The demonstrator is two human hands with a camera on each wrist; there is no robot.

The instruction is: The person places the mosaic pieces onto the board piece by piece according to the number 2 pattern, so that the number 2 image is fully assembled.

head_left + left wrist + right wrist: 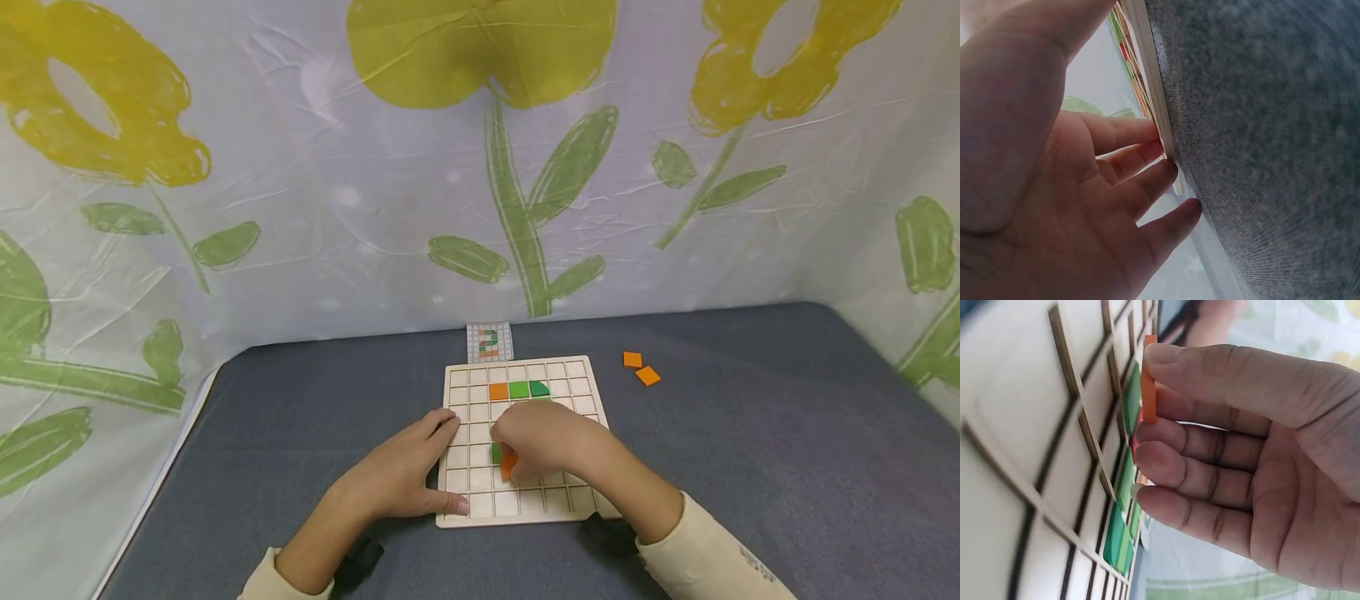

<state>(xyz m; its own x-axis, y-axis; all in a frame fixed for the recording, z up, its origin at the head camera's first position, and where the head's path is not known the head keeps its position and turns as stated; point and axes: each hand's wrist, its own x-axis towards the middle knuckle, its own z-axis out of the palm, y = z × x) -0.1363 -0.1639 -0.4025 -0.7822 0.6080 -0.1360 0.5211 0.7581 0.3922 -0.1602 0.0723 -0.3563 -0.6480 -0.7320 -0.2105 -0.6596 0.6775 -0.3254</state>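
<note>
A pale wooden grid board (482, 505) lies on the dark cloth. My left hand (397, 468) rests along its left side, fingers extended to the edge and thumb over the near left corner; in the left wrist view the fingertips (1166, 172) meet the board's side. Over the middle of the grid, my right hand (551, 437) pinches an orange square tile (1149, 381) between thumb and fingers, held on edge close over the board. An orange tile (498, 392), a green tile (518, 389) and a dark green rounded tile (538, 388) sit in an upper row. Other placed tiles are partly hidden by my right hand.
A small printed card (490, 342) with a coloured grid pattern lies just beyond the board's far edge. Two loose orange tiles (647, 377) lie to the right of the board. Behind the table (750, 417) hangs a white curtain (337, 250) with yellow flowers.
</note>
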